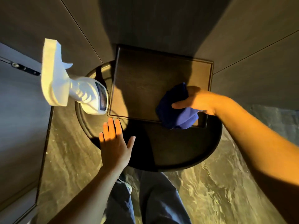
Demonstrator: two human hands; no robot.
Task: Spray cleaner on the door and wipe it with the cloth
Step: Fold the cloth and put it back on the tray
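Two hands show: the right hand (196,101) at centre right pinches the blue cloth (177,109) bunched under its fingers over a rectangular tray (145,75), while the left hand (115,143) hovers flat, fingers spread and empty, just below the white spray bottle (64,81) at upper left.

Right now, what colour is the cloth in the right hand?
Dark blue. The cloth, gripped by the right hand, shows best in the head view.

A white spray bottle (77,88) with a trigger head and a blue label stands on the left edge of a round dark worktop (186,152), free of any grip. A crumpled blue cloth (176,110) is bunched in the right hand (197,101) above a rectangular dark tray (145,75).
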